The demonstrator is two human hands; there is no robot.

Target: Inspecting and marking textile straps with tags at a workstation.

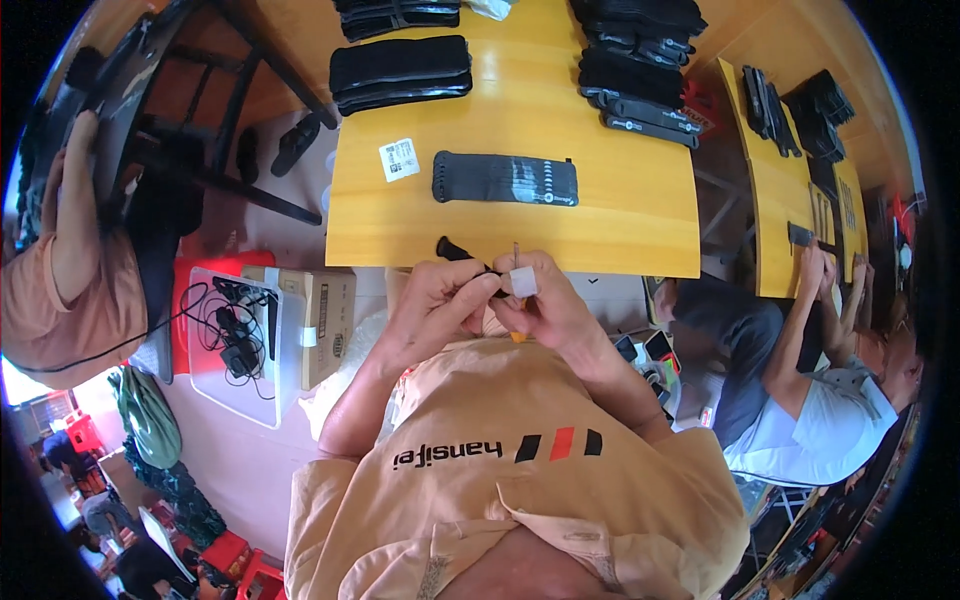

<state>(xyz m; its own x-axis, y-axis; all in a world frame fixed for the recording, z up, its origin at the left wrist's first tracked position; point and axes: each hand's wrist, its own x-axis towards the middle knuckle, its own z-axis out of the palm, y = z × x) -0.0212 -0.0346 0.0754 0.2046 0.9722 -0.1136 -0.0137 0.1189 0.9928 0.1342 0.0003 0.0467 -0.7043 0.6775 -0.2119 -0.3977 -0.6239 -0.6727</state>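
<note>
Just off the near edge of the table, in front of my chest, my two hands are close together. My left hand (440,305) is closed on a small black piece (457,249) that looks like a strap end or cord; its rounded tip sticks up past the fingers. My right hand (553,300) pinches a thin tool with a metal shaft (516,252); an orange end (518,337) shows below the fingers. Between the hands is a small white tag (523,282). A flat black sleeve (490,178) with pale print lies on the table beyond.
The yellow table (400,235) bears a white label sheet (398,160) and black stacks at its far left (400,72) and far right (640,90). A clear bin (285,400) of cables stands at left. People sit at left (75,290) and right (825,420).
</note>
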